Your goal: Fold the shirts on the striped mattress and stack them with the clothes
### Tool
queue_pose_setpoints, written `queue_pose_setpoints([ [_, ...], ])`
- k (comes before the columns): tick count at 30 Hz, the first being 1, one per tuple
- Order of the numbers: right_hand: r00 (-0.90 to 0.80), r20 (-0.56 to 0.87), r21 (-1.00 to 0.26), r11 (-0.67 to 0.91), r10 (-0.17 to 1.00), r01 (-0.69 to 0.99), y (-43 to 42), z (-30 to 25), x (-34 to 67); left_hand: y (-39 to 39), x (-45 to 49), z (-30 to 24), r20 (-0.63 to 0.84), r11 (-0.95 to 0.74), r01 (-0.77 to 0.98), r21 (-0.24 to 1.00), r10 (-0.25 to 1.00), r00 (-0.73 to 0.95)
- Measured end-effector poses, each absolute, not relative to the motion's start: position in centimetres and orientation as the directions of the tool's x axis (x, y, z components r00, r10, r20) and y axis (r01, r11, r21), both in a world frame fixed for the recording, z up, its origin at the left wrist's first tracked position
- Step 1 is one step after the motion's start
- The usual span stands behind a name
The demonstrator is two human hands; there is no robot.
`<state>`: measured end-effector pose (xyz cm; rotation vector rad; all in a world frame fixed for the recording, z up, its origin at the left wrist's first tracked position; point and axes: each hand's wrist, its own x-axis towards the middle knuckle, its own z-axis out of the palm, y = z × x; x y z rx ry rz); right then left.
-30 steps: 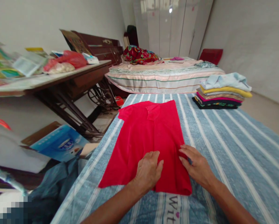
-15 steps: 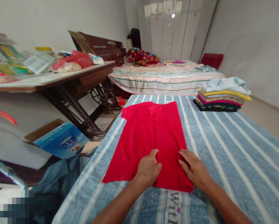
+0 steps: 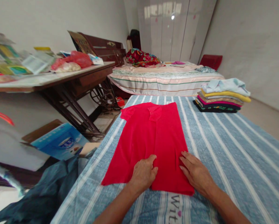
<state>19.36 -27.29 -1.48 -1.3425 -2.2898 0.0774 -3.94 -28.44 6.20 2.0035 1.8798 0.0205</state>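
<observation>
A red shirt [image 3: 151, 137] lies flat on the blue striped bed cover [image 3: 223, 149], its right side folded in and its collar at the far end. My left hand [image 3: 141, 174] rests palm down on the shirt's near hem, fingers slightly curled. My right hand [image 3: 195, 172] lies flat on the folded right part of the near hem, fingers spread. Neither hand grips anything.
A stack of folded clothes [image 3: 223, 95] sits at the far right of the bed cover. A second bed [image 3: 165, 77] stands beyond. A cluttered wooden table [image 3: 55, 81] is at the left, with a blue box [image 3: 60, 143] and dark cloth [image 3: 43, 196] below.
My left hand has slid back toward the near hem of the shirt. My right hand stays almost in place on the folded side.
</observation>
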Motion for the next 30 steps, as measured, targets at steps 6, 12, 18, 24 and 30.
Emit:
queue_pose_setpoints([
  [6, -0.412, 0.330, -0.206, 0.491, 0.849, 0.847, -27.6, 0.8, 17.8, -28.5, -3.9, 6.0, -0.241, -0.040, 0.958, 0.285, 0.964, 0.112],
  [12, -0.448, 0.265, -0.245, 0.509, 0.854, 0.825, -27.3, 1.3, 15.2, -28.7, -4.0, 5.9, -0.215, -0.082, 0.957, 0.278, 0.966, 0.145],
  [18, -0.450, 0.140, -0.275, 0.472, 0.882, 0.838, -27.1, -0.4, 15.2, -28.6, -4.3, 5.7, -0.187, -0.095, 0.955, 0.281, 0.971, 0.151],
  [24, -0.444, 0.064, -0.276, 0.444, 0.894, 0.853, -27.1, 0.0, 15.1, -28.7, -4.3, 5.5, -0.208, -0.090, 0.957, 0.275, 0.967, 0.150],
  [30, -0.433, 0.041, -0.271, 0.427, 0.900, 0.863, -27.1, -0.3, 15.0, -28.9, -4.3, 5.6, -0.194, -0.101, 0.957, 0.272, 0.968, 0.157],
])
